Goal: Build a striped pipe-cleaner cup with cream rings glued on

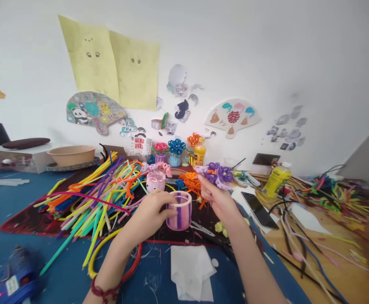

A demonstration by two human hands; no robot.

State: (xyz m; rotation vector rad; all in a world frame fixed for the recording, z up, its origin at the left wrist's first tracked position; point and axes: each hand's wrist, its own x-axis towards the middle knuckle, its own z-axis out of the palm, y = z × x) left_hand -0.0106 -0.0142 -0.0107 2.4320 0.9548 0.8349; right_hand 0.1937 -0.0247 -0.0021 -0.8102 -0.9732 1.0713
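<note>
My left hand [149,213] is closed round a small pink-and-purple striped cup [179,212] that stands on the dark mat [29,221]. My right hand [217,199] is raised just right of the cup and grips a bunch of purple pipe-cleaner flowers [217,173] by the stems. The flowers sit above and to the right of the cup's open top. A red bracelet is on my left wrist.
A heap of coloured pipe cleaners [92,194] lies left of the cup. A second pink cup [155,180], small flower pots [175,153], a phone [259,210], yellow bottles [276,179], scissors [203,229], white tissue [191,270] and a blue glue gun [16,278] lie around.
</note>
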